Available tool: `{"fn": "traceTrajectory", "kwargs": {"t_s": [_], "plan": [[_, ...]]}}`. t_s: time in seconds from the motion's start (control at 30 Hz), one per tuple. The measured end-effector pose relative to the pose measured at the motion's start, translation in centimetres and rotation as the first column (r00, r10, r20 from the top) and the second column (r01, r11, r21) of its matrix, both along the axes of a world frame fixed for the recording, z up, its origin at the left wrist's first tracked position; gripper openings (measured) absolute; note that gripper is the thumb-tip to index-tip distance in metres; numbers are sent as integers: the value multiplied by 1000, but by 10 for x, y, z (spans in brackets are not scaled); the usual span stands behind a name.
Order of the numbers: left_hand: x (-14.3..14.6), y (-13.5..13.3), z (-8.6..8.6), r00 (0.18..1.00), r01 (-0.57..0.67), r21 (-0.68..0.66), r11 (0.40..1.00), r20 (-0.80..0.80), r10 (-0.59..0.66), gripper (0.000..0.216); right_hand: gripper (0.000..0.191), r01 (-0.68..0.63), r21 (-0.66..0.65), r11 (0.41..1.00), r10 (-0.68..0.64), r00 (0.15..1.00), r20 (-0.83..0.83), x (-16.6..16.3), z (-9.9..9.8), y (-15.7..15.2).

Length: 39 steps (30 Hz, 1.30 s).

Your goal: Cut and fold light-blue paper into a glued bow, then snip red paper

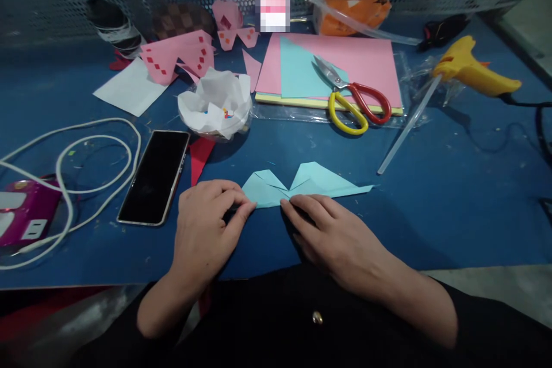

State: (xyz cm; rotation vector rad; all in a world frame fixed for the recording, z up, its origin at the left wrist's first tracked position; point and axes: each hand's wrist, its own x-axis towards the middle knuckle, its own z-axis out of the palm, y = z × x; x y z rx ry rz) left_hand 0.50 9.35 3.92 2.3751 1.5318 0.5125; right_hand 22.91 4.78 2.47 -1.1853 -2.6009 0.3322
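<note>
A folded light-blue paper (317,179) lies on the blue table, with two raised peaks and a thin point at its right end. My left hand (209,224) pinches its left end between thumb and fingers. At the middle of the lower edge, the bent fingers of my right hand (334,227) press together on the paper; the thumb is partly hidden beneath them. A red paper piece (200,156) sticks out just beyond my left hand.
Behind the paper stand a paper-lined bowl (215,104) and scissors (345,92) on coloured sheets (366,57). A yellow glue gun (474,69) with a glue stick (409,123) is at right. Left are a phone (155,175), white cable (140,144) and pink cut-outs (161,63).
</note>
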Motion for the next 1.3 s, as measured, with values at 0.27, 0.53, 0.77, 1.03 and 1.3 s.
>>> {"fn": "traceTrajectory", "kwargs": {"t_s": [0.27,0.53,0.77,1.03,1.3], "plan": [[-23,8,4,997,67,51,996,-51,-64,24,50,24,-55,998,-21,999,50,-2,6,2],[-46,4,6,989,33,69,997,-149,-23,23,52,-8,-15,1000,10,988,152,-10,14,9],[-22,-20,10,965,146,325,934,-257,-61,30,53,-3,0,1000,3,981,195,-14,15,10],[5,-37,-5,915,305,338,890,-362,-176,34,55,-2,24,1000,-2,980,198,-14,13,8],[-14,-46,-8,878,298,378,876,-468,-97,48,55,-7,1,1000,7,985,174,-12,12,6]]}}
